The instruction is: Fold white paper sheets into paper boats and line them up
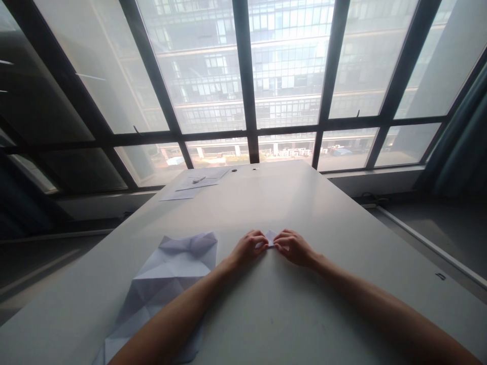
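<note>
A small folded piece of white paper point(270, 237) is held between my two hands, low over the middle of the white table. My left hand point(249, 247) pinches its left side with fingers curled. On the opposite side, my right hand point(292, 247) grips it with thumb and bent fingers. Much of the folded paper is hidden behind the fingers. Under and beside my left forearm lies a large creased sheet of paper point(173, 258), its fold lines standing up in ridges.
Flat paper sheets point(207, 177) lie at the table's far left, with a small whitish item point(198, 180) on them. A small dark object point(440, 276) is near the right edge of the table point(342, 228). Tall windows stand beyond, with a curtain point(456, 132) at right.
</note>
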Motion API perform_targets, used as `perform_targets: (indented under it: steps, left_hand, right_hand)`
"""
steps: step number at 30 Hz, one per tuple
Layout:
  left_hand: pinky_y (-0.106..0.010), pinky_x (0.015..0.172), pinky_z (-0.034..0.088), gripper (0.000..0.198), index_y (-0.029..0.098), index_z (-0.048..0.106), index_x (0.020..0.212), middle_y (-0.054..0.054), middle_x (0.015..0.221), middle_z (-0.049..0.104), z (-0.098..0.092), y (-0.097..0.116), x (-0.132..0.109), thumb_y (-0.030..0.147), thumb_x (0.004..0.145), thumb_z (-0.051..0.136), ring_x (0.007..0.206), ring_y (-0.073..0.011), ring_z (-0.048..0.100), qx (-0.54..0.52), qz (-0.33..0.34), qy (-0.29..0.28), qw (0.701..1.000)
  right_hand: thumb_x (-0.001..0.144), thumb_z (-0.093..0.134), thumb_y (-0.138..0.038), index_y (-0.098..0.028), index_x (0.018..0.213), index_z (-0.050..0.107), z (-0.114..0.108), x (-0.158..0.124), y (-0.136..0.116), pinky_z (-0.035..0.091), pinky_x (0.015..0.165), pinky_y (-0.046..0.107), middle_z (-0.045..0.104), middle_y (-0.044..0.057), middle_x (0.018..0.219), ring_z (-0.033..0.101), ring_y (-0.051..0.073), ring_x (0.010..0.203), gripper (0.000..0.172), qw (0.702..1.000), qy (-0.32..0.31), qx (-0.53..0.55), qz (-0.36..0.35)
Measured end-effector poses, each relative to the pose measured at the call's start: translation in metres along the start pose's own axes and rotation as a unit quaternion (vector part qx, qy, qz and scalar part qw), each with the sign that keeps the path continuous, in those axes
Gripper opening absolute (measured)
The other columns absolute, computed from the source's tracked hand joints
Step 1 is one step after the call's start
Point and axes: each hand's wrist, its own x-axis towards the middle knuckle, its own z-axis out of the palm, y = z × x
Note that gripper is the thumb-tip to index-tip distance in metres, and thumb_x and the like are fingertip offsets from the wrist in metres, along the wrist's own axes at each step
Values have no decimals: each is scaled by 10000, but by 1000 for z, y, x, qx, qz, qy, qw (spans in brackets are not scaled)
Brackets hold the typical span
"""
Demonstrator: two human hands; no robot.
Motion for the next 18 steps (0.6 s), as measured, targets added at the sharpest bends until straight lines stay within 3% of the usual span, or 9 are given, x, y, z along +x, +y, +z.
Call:
perform_targets:
  steps: [3,7,11,15,18]
  left_hand:
    - [-352,877,519,225,260,711,1122,-60,1055,689,0,1,-1,236,910,641,978,-216,624,18,8,4,1000]
    - [-365,945,504,204,278,739,1066,-46,1169,678,0,1,-1,221,944,586,1076,-217,613,32,22,-16,999]
    - [-382,964,508,250,274,716,1142,-46,1208,685,0,0,0,220,953,562,1108,-227,621,49,11,-35,998]
    - [-419,1061,456,320,257,666,1235,-69,1310,642,2,-4,-1,202,936,566,1220,-247,581,62,16,-35,997]
    - [-464,1119,392,391,225,589,1339,-105,1414,558,5,-7,-2,245,951,545,1329,-276,497,74,-11,-51,996]
  right_hand:
    - [949,558,-231,-267,924,763,-2,1,-2,497,902,363,771,30,926,679,199,938,209,1000,-24,-9,2]
    - [956,543,-241,-266,971,760,-1,2,-2,486,921,377,768,32,988,675,209,989,219,999,-36,-23,5]
    - [945,540,-221,-265,1055,744,2,0,0,501,935,396,752,49,1077,674,226,1032,236,999,-28,-30,12]
    - [937,522,-185,-229,1164,702,2,-1,1,524,942,379,716,89,1180,672,232,1077,294,1000,16,-7,21]
    - [951,499,-183,-233,1104,713,-1,0,-1,508,992,376,720,71,1174,654,226,1131,268,1000,-13,21,0]
